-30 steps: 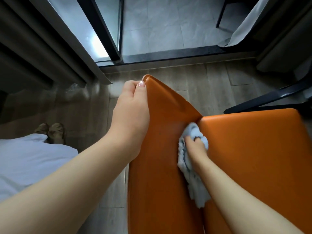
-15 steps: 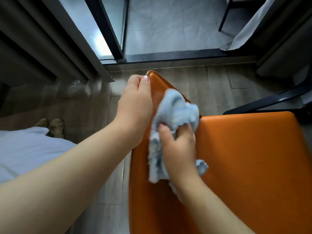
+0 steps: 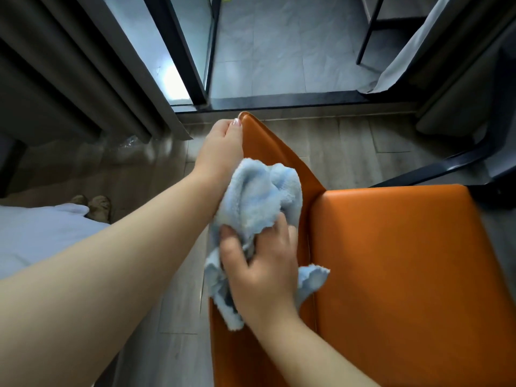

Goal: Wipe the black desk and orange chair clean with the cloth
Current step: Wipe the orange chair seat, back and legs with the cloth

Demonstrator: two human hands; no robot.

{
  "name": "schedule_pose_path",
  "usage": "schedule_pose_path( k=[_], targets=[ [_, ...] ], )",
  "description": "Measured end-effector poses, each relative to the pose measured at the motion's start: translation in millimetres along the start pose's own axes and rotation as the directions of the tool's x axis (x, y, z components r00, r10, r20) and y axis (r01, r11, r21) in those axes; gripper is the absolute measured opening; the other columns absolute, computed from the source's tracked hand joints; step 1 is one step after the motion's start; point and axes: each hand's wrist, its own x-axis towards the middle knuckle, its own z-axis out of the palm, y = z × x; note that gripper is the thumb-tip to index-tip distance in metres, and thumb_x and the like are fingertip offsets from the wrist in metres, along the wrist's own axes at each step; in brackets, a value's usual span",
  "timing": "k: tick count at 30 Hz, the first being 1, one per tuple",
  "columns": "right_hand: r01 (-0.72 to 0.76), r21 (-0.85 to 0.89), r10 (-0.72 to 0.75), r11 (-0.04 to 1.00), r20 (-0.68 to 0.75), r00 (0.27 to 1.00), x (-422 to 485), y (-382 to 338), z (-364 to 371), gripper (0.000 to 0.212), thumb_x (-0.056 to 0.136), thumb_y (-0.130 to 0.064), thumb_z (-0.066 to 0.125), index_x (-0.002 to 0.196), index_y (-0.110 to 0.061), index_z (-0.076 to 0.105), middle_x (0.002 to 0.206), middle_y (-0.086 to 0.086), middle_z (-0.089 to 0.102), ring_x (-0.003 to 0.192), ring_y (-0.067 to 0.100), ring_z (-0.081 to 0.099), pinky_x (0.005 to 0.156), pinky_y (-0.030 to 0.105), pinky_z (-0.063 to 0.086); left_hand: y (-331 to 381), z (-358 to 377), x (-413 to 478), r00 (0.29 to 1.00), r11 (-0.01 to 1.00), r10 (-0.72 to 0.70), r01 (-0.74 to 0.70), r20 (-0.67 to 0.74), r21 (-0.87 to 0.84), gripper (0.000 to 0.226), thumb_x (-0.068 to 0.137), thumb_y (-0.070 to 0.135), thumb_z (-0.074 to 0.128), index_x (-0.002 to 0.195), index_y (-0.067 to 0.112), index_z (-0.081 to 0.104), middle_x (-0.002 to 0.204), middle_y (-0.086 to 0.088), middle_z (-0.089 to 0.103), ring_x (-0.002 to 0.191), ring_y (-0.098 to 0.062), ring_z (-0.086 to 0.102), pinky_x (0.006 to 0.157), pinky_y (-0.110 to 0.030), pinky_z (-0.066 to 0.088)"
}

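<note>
The cloth [image 3: 259,202] is bunched against the backrest of the orange chair [image 3: 391,275], just beside the seam where the back meets the seat. Your right hand [image 3: 259,272] grips its lower part with curled fingers; most of the cloth lies above these fingers, toward the top edge. The backrest runs long away from you, so I think the next stroke follows this line. Your left hand [image 3: 223,146] clasps the top corner and steadies the chair.
</note>
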Motion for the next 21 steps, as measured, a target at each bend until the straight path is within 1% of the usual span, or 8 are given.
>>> schedule_pose_path(
  k=[3,5,6,11,13,14,17,21],
  targets=[
    [-0.317,-0.175,0.341,0.932,0.125,0.932,11.6,32.0,-13.1,0.038,0.09,-0.039,0.049,0.112,-0.011,0.059,0.112,0.013,0.06,0.106,0.034,0.051,0.091,0.04,0.043,-1.9,-2.9,-15.0,0.999,0.999,-0.003,0.001,0.052,0.044,0.035,0.101,0.036,0.03,0.131,0.028,0.046,0.117,0.002,0.057,0.107,-0.019,0.054,0.092,-0.038,0.045],
    [-0.612,-0.358,0.702,0.705,0.223,0.677,12.4,60.0,-29.6,0.04,0.097,-0.036,0.041,0.119,-0.005,0.053,0.124,0.016,0.053,0.118,0.032,0.046,0.1,0.039,0.038,-14.8,-6.5,-37.8,0.993,0.998,0.004,-0.012,0.122,0.065,0.039,0.1,0.038,0.03,0.138,0.033,0.036,0.122,0.004,0.054,0.107,-0.019,0.055,0.092,-0.044,0.047],
    [-0.624,-0.411,0.738,0.665,0.236,0.632,5.5,64.8,-32.7,0.041,0.097,-0.037,0.039,0.121,-0.006,0.051,0.126,0.015,0.051,0.119,0.032,0.045,0.101,0.039,0.037,-24.6,-8.8,-50.1,0.99,0.998,0.012,-0.02,0.141,0.062,0.039,0.1,0.04,0.03,0.138,0.037,0.034,0.121,0.006,0.054,0.106,-0.018,0.056,0.091,-0.045,0.048],
    [-0.13,-0.055,0.134,0.99,0.089,0.987,-38.6,11.3,-19.7,0.034,0.077,-0.05,0.046,0.104,-0.03,0.056,0.097,-0.013,0.055,0.094,0.016,0.048,0.075,0.032,0.045,-59.3,-16.6,-86.9,0.999,1.0,0.025,-0.025,0.021,-0.007,0.033,0.092,0.044,0.041,0.124,0.038,0.048,0.103,0.019,0.062,0.103,-0.008,0.059,0.089,-0.034,0.045],
    [-0.068,-0.058,0.072,0.996,0.059,0.996,-33.9,17.0,-21.1,0.032,0.08,-0.045,0.048,0.106,-0.029,0.056,0.099,-0.009,0.058,0.093,0.02,0.051,0.073,0.036,0.048,-58.4,-15.7,-90.1,1.0,1.0,0.008,-0.008,0.008,0.0,0.03,0.095,0.042,0.041,0.124,0.038,0.048,0.098,0.02,0.061,0.095,-0.002,0.059,0.081,-0.029,0.046],
    [-0.2,-0.117,0.213,0.973,0.105,0.971,-25.6,27.6,-24.3,0.034,0.084,-0.043,0.047,0.109,-0.023,0.058,0.106,-0.001,0.06,0.1,0.027,0.052,0.08,0.041,0.048,-57.0,-15.4,-91.8,1.0,1.0,0.015,-0.015,0.011,0.023,0.031,0.097,0.041,0.038,0.127,0.037,0.046,0.098,0.022,0.059,0.093,0.0,0.058,0.079,-0.027,0.046],
    [-0.608,-0.444,0.731,0.659,0.186,0.657,-6.6,56.9,-35.6,0.038,0.095,-0.039,0.039,0.118,-0.015,0.057,0.124,0.009,0.056,0.122,0.03,0.043,0.102,0.043,0.036,-56.2,-15.0,-97.3,1.0,0.999,0.014,-0.015,0.026,0.049,0.033,0.099,0.044,0.033,0.13,0.04,0.04,0.1,0.025,0.055,0.094,-0.002,0.058,0.079,-0.029,0.049],
    [-0.148,-0.169,0.164,0.974,0.084,0.983,-34.9,20.3,-20.4,0.029,0.082,-0.043,0.049,0.106,-0.028,0.053,0.102,-0.005,0.058,0.095,0.021,0.049,0.075,0.04,0.047,-61.7,-15.4,-97.4,0.999,0.996,0.022,-0.019,-0.032,0.084,0.03,0.092,0.042,0.044,0.121,0.033,0.051,0.103,0.015,0.063,0.102,-0.012,0.06,0.089,-0.037,0.048]
  ],
)
